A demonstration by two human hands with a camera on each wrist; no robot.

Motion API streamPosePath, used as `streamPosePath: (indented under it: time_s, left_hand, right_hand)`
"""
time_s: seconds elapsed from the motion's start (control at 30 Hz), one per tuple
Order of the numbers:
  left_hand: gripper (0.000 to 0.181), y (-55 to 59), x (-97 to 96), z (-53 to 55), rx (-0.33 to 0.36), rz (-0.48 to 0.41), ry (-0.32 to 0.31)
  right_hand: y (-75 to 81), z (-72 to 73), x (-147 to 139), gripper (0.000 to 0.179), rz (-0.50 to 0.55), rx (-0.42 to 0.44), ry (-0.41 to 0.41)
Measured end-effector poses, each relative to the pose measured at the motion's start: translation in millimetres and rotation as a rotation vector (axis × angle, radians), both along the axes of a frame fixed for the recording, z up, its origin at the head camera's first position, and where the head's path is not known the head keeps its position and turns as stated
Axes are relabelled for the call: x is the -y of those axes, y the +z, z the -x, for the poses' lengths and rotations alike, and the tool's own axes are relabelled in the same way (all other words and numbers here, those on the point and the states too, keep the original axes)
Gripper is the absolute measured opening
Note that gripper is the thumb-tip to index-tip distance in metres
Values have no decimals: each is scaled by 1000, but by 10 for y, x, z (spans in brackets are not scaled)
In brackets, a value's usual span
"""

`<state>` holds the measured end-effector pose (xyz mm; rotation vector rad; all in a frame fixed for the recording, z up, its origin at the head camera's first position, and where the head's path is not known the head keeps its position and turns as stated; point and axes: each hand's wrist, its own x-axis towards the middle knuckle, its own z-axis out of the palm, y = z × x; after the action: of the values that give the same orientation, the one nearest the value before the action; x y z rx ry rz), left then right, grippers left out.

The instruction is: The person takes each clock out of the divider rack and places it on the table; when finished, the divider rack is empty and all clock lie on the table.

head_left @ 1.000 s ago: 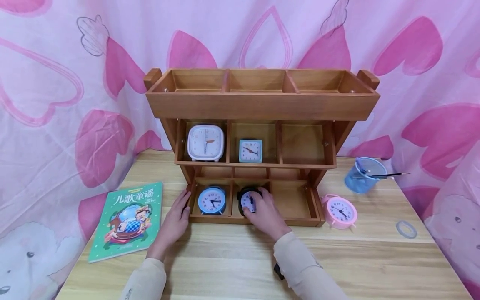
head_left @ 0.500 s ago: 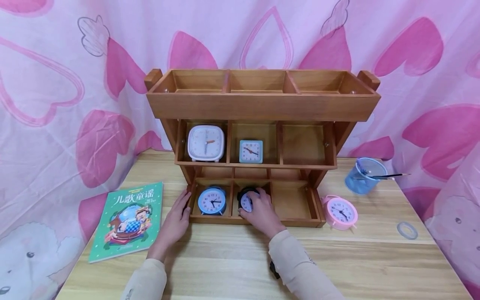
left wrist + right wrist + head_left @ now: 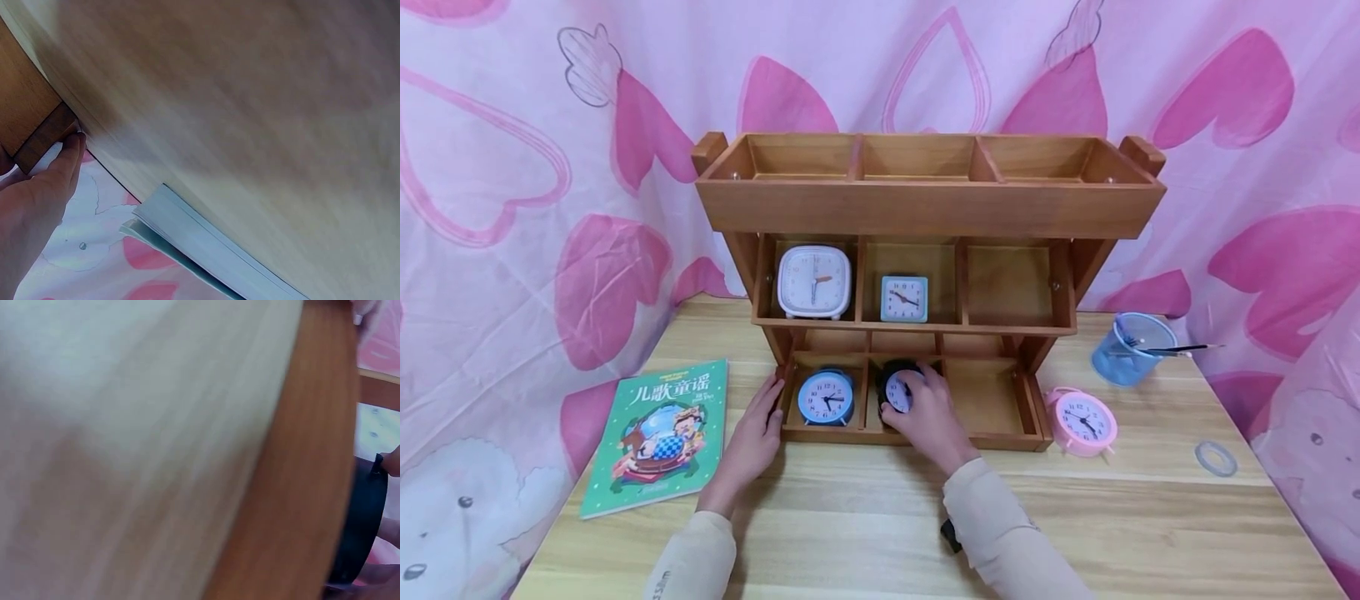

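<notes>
My right hand (image 3: 931, 417) grips a black alarm clock (image 3: 892, 388) in the middle compartment of the bottom tier of a wooden shelf (image 3: 928, 208). Its fingers cover the clock's right part. The right wrist view catches the clock's dark side (image 3: 362, 519) behind the front board, fingers at its edge. My left hand (image 3: 754, 442) rests its extended fingers against the shelf's lower left side. A blue alarm clock (image 3: 825, 398) stands in the bottom left compartment. On the middle tier are a white clock (image 3: 814, 282) at left and a small teal-framed square clock (image 3: 904, 299) in the centre.
A pink alarm clock (image 3: 1084, 422) stands on the table just right of the shelf. Behind it is a blue mesh pen cup (image 3: 1123, 358) with pencils; a clear ring (image 3: 1216, 458) lies further right. A green book (image 3: 658, 437) lies at left. A pink heart-patterned curtain (image 3: 865, 67) hangs behind.
The black alarm clock has shifted slightly right and back within its compartment, along with my right hand, whose grip has changed a little. My left hand stays against the shelf.
</notes>
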<state>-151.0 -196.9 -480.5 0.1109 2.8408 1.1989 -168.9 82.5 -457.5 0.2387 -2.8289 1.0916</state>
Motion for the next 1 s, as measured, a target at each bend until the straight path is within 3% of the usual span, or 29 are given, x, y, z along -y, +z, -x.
streamPosePath:
  time_s: [0.17,0.37,0.63,0.83,1.0]
  left_hand:
    - [52,-5,-7,4,-4,-6,-5]
    - [52,-17,-8,1,-13,4,-6]
    - [53,-9,1,3,-13,12,-4]
    - [53,-1,-4,6,-7,11,-3]
    - [53,12,-10,-4,-2,17,4]
  right_hand:
    - [175,-43,-120,47,10,-85,-19]
    - [325,-151,-411,47,-2,-100,-78]
    - [307,-344,-957,47,-29,-180,-151]
    - [320,-492,-1494,46,-27,-207,-265]
    - [335,-554,-2014,51,-33,-124,-371]
